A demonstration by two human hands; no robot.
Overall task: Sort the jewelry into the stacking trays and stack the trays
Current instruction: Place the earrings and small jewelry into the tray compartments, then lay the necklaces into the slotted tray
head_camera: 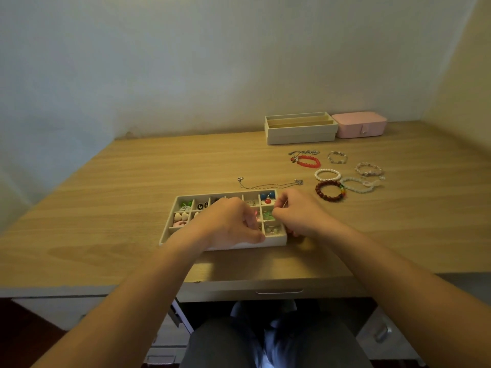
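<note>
One wooden desk (138,208), pale walls (186,62)

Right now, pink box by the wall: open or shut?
Shut. The pink box has its lid flat down, strap fastened over the front.

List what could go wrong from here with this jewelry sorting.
The left hand and right hand crowd the right cells of the compartment tray; a slip may flick small pieces into neighbouring cells.
The right hand pinches a thin silver piece; it could snag on a divider.
The silver chain lies loose just behind the tray; lifting the tray might drag it.
</note>
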